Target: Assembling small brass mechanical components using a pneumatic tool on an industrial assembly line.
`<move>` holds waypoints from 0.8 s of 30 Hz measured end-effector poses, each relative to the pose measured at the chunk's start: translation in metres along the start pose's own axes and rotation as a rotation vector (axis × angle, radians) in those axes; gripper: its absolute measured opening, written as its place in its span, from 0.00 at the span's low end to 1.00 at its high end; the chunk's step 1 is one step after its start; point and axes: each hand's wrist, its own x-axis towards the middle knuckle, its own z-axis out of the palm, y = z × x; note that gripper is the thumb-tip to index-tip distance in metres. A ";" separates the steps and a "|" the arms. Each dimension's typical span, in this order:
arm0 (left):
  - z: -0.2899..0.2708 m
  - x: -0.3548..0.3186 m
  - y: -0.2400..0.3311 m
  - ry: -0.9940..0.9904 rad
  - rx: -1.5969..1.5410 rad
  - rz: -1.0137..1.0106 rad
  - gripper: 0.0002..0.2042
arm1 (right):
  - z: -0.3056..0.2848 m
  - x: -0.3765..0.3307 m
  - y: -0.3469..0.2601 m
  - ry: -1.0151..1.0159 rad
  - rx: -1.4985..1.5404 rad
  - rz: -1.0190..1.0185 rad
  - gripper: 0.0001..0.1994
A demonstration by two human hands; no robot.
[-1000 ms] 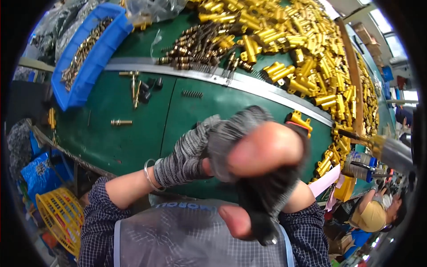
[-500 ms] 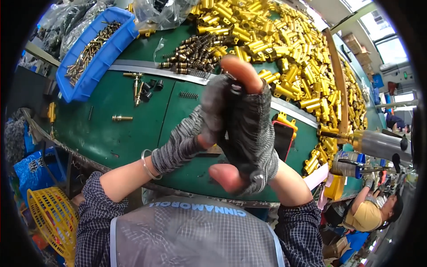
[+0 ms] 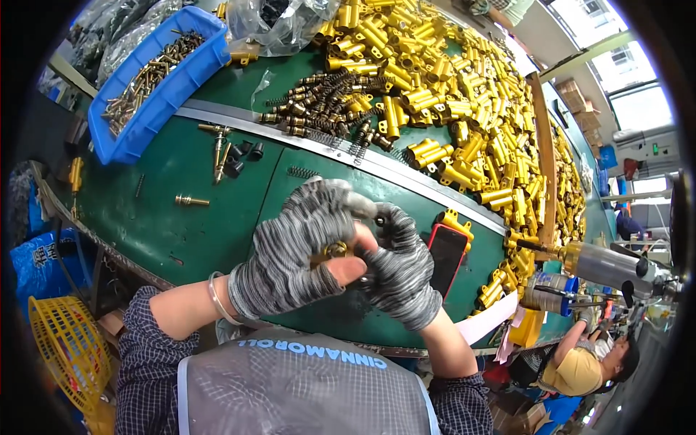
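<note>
My left hand (image 3: 293,254), in a grey striped fingerless glove, is curled around a gold metal tube part (image 3: 335,250), and only a small round end of it shows between thumb and fingers. Close against it is my right hand (image 3: 402,272), gloved alike, its fingers bent inward. A tiny dark piece shows at its fingertips, too small to name. Just beyond the hands a loose coil spring (image 3: 303,172) lies on the green table (image 3: 225,210). A red-edged phone (image 3: 447,257) rests right of my right hand, against a gold tube part.
Gold tube parts (image 3: 493,152) are heaped at the far right, beside dark spring-fitted rods (image 3: 319,101). A blue bin (image 3: 156,87) of small metal pins stands far left. A metal strip (image 3: 290,138) crosses the table. At right are a cylindrical tool (image 3: 602,261) and a co-worker (image 3: 587,362).
My hands have moved down and left from a raised, overlapping position, and their fingers have curled inward. The gold tube part now shows in my left hand. The view has shifted slightly.
</note>
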 end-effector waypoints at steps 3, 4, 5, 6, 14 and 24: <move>-0.001 0.001 -0.002 -0.091 0.212 0.145 0.11 | 0.010 -0.002 0.006 0.006 0.135 0.077 0.16; -0.001 0.001 -0.004 -0.090 0.213 0.136 0.11 | 0.012 -0.003 0.008 -0.007 0.245 0.187 0.16; 0.000 0.001 -0.007 -0.090 0.186 0.137 0.11 | 0.013 -0.003 0.010 -0.021 0.353 0.298 0.16; 0.000 0.000 -0.010 -0.089 0.159 0.139 0.11 | 0.013 -0.001 0.011 -0.026 0.359 0.300 0.16; -0.012 -0.020 -0.033 -0.033 -0.088 0.084 0.10 | -0.005 0.015 0.012 -0.211 0.153 0.042 0.14; -0.017 0.009 -0.048 -0.288 -0.043 0.091 0.16 | -0.011 0.018 0.038 0.034 -0.096 -0.189 0.20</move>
